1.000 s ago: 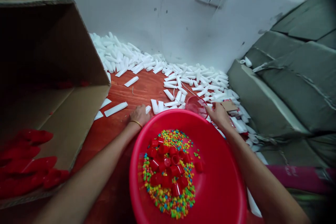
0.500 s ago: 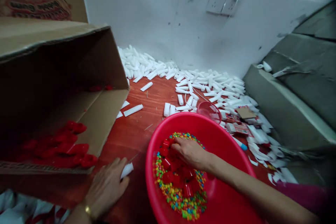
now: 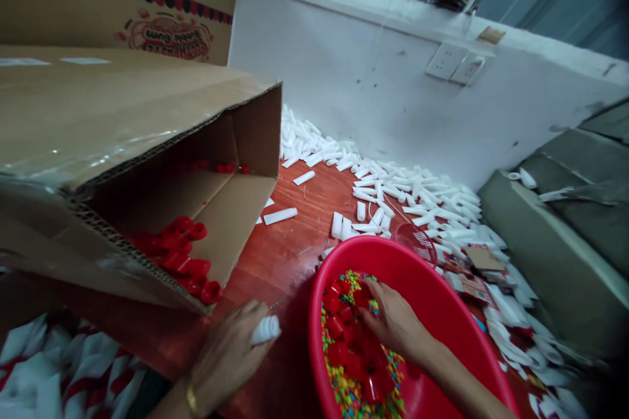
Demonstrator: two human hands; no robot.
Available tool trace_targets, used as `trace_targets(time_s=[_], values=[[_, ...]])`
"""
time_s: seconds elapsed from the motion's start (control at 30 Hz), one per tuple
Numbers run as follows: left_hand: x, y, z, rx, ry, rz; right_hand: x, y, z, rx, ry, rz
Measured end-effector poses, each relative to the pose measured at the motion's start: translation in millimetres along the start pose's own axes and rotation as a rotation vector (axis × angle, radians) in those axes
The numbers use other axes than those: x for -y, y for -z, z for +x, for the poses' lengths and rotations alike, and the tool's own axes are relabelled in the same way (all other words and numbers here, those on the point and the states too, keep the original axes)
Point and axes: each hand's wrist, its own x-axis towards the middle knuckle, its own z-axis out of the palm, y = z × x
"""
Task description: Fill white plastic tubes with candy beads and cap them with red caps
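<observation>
My left hand [image 3: 230, 350], with a gold band at the wrist, is wrapped round a white tube [image 3: 266, 330] whose threaded neck sticks out. It is low over the red-brown surface, left of a red basin [image 3: 442, 314]. Inside the basin, my right hand [image 3: 393, 317] has its thumb and fingers round a red cup-shaped piece [image 3: 362, 296]. More red pieces [image 3: 339, 353] lie below that hand, on small multicoloured candies [image 3: 351, 393]. The fingertips of the right hand are partly hidden against the red pieces.
A cardboard box [image 3: 246, 209] on its side at left holds red pieces [image 3: 179, 255]. White tubes [image 3: 422, 190] lie along the wall, beside a small red basket [image 3: 415, 242]. Grey-green wrapped blocks [image 3: 545, 222] stand at right. White and red items [image 3: 73, 373] are at bottom left.
The view has shifted, so things appear farther right and lower. The tube in my left hand now shows its threaded neck. My right hand has lifted slightly, with a red piece between its fingers.
</observation>
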Motion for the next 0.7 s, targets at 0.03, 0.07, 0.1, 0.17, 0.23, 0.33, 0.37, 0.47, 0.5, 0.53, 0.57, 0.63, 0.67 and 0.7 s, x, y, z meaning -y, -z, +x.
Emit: trace_targets(time_s=[0.03, 0.07, 0.1, 0.17, 0.23, 0.33, 0.37, 0.47, 0.5, 0.53, 0.57, 0.63, 0.67, 0.7], values=[[-7, -1.4, 13, -0.027, -0.022, 0.002, -1, 1, -1, 0.003, -0.014, 0.002], [-12, -4.0, 28, -0.059, -0.040, -0.001, -1, 1, -3, 0.016, -0.023, 0.009], [-18, -7.2, 45, -0.086, -0.056, -0.004, -2, 1, -5, 0.034, -0.033, 0.020], [-27, -14.4, 81, -0.116, -0.078, -0.006, -3, 0, -8, 0.071, -0.045, 0.042], [-35, -20.8, 122, -0.124, -0.072, 0.009, -5, -4, -11, 0.099, -0.059, 0.040], [-45, -29.2, 182, -0.139, -0.062, 0.031, -8, -10, -11, 0.134, -0.064, 0.025], [-46, -32.0, 200, -0.137, -0.063, 0.039, -10, -12, -11, 0.146, -0.059, 0.026], [-44, -40.5, 236, -0.092, -0.081, 0.066, -13, -15, -13, 0.133, -0.015, 0.063], [-42, -42.8, 241, -0.071, -0.096, 0.075, -13, -15, -14, 0.115, 0.001, 0.082], [-40, -44.5, 243, -0.050, -0.117, 0.083, -13, -14, -15, 0.100, 0.011, 0.102], [-38, -45.6, 241, -0.030, -0.145, 0.090, -13, -13, -16, 0.092, 0.017, 0.120], [-33, -46.1, 231, 0.014, -0.212, 0.097, -11, -8, -16, 0.110, 0.011, 0.141], [-30, -46.2, 222, 0.039, -0.245, 0.098, -9, -4, -15, 0.128, 0.003, 0.138], [-26, -46.8, 212, 0.066, -0.273, 0.098, -8, 0, -14, 0.143, 0.001, 0.126]])
